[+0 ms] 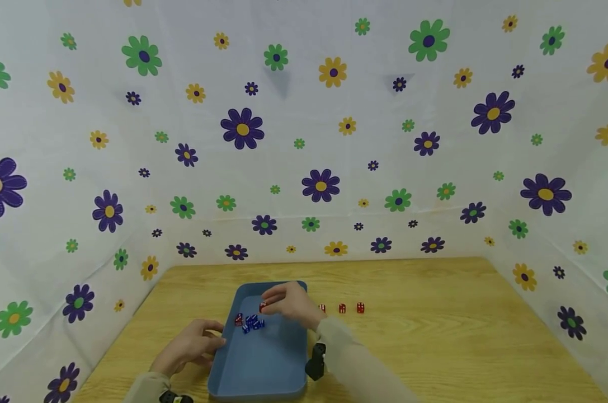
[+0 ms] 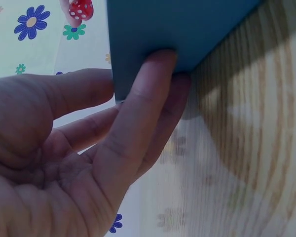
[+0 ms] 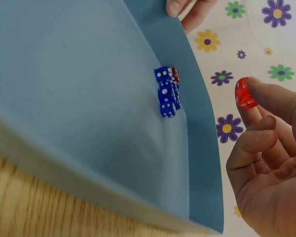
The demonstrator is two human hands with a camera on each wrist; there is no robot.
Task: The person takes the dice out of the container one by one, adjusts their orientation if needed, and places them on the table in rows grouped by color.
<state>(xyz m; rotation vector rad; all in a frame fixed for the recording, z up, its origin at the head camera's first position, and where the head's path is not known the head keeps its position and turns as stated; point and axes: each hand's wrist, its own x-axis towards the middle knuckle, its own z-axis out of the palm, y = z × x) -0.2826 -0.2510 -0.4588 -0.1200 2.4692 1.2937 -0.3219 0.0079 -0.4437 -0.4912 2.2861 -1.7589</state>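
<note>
A red die [image 3: 245,94] with white pips is pinched between the thumb and a finger of my right hand [image 1: 292,305], above the far part of the blue tray [image 1: 263,369]. Inside the tray, several blue dice [image 3: 166,94] lie bunched together, with red dice [image 1: 239,319] beside them; how many red ones is unclear. My left hand [image 1: 195,344] is at the tray's left side. In the left wrist view, its fingertips [image 2: 158,69] touch the tray's outer wall [image 2: 153,29], and the thumb reaches the rim.
To the right of the tray, three red dice [image 1: 342,308] stand in a row on the wooden table [image 1: 434,347], the leftmost partly behind my right forearm. A white cloth [image 1: 304,151] printed with flowers encloses the table at the back and both sides.
</note>
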